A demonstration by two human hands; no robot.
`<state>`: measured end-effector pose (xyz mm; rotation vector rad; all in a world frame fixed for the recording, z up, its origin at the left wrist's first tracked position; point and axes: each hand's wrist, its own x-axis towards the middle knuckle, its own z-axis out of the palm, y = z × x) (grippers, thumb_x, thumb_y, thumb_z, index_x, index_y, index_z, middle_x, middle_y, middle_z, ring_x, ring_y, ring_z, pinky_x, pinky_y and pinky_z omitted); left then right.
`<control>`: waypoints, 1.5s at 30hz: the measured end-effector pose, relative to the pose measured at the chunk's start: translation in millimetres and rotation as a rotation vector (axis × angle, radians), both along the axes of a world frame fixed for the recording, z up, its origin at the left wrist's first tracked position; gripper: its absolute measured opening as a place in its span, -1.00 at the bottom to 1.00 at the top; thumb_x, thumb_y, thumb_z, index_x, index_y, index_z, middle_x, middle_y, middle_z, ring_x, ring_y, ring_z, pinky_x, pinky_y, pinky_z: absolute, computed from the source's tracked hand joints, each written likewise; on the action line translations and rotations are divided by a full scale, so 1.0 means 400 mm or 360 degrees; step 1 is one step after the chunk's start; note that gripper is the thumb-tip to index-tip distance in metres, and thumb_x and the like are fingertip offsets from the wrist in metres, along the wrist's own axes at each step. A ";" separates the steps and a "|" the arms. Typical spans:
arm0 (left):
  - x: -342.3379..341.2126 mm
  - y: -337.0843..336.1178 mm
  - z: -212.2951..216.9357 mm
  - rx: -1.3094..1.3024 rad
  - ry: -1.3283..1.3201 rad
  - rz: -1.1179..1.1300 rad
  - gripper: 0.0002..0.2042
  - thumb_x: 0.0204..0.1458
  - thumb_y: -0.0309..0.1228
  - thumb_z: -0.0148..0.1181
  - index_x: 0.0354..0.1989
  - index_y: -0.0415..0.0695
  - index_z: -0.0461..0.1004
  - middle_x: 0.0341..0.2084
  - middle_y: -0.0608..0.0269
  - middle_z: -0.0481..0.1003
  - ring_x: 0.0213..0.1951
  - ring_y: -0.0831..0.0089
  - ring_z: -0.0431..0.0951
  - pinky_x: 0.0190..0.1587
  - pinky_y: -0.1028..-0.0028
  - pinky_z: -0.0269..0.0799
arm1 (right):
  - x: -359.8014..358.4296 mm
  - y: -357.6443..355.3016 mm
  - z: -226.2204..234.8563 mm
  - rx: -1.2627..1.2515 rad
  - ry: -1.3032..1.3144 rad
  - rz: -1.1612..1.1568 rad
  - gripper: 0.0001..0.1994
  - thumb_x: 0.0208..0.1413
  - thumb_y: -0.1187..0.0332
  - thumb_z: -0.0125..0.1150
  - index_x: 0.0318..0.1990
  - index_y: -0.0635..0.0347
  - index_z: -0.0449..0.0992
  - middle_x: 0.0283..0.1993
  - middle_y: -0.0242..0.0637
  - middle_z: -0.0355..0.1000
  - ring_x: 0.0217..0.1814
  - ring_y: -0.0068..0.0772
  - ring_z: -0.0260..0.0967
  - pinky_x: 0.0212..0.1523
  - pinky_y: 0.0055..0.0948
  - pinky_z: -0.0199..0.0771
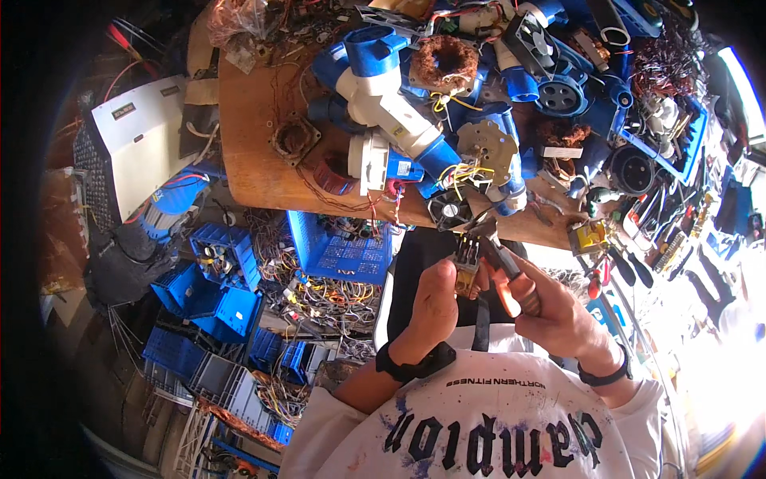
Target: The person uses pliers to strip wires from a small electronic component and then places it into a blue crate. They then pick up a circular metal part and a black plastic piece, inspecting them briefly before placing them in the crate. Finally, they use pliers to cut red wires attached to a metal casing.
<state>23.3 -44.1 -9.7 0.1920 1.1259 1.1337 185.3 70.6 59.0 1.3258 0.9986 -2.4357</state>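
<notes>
My left hand (pixel 433 302) is closed around a small block-shaped electrical part (pixel 467 262) with a row of metal contacts on top and a yellowish lower end. In my right hand (pixel 560 313) is a pair of pliers (pixel 511 281) with orange-red and dark handles. The jaws are right beside the block's upper end; whether they touch it I cannot tell. Both hands are above my lap, just in front of the wooden table's (pixel 263 180) near edge. A small black fan (pixel 447 211) lies on that edge, close beyond the block.
Blue and white industrial plugs (pixel 391 112), copper windings (pixel 444 61) and a round metal plate (pixel 488 150) crowd the table. Hand tools (pixel 630 263) lie at the right. Blue crates (pixel 223 255) and tangled cables (pixel 339 307) fill the lower left, near a white-topped case (pixel 144 136).
</notes>
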 end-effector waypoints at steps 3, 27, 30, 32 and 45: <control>0.001 -0.002 -0.001 0.0019 -0.0040 0.0024 -0.40 0.27 0.08 -0.35 -0.30 -0.23 0.46 -0.46 0.32 0.46 -0.45 0.63 0.37 -0.35 0.57 0.28 | -0.003 0.004 0.001 0.0209 0.0016 0.0110 -0.18 -0.17 0.67 0.06 0.38 0.24 0.01 -0.04 -0.21 0.30 -0.03 -0.41 0.30 0.02 -0.48 0.31; -0.022 0.003 0.016 0.0079 -0.0006 -0.0151 -0.33 0.14 0.26 -0.18 -0.25 -0.25 0.43 -0.49 0.38 0.41 -0.46 0.68 0.32 -0.40 0.61 0.21 | -0.013 0.014 0.028 0.0880 -0.0048 0.0345 -0.37 -0.11 0.63 0.04 0.24 0.30 0.17 -0.03 0.07 0.41 0.05 0.08 0.40 0.02 -0.23 0.38; -0.035 0.017 0.022 0.0169 0.0050 -0.0208 -0.32 0.12 0.26 -0.13 -0.18 -0.28 0.42 -0.49 0.39 0.41 -0.46 0.69 0.31 -0.40 0.62 0.20 | -0.012 -0.009 0.016 0.0952 -0.0035 0.0273 -0.42 -0.06 0.60 0.11 0.21 0.31 0.20 -0.02 0.09 0.41 0.06 0.09 0.39 0.02 -0.22 0.38; -0.042 0.017 0.022 0.0227 0.0065 -0.0248 -0.31 0.11 0.25 -0.12 -0.15 -0.29 0.41 -0.48 0.39 0.41 -0.46 0.69 0.30 -0.40 0.62 0.20 | -0.014 -0.019 0.019 0.1020 -0.0100 0.0269 -0.44 -0.05 0.57 0.17 0.19 0.31 0.22 -0.02 0.11 0.40 0.06 0.10 0.39 0.01 -0.22 0.39; -0.052 0.042 0.032 0.0213 0.0345 -0.0411 -0.11 -0.05 0.45 -0.19 -0.10 -0.30 0.44 -0.55 0.35 0.44 -0.53 0.66 0.36 -0.51 0.61 0.23 | -0.015 -0.055 -0.014 0.1252 -0.0077 0.0134 -0.53 -0.02 0.59 0.21 0.09 0.32 0.25 -0.26 0.03 0.46 -0.24 0.05 0.52 -0.28 -0.32 0.48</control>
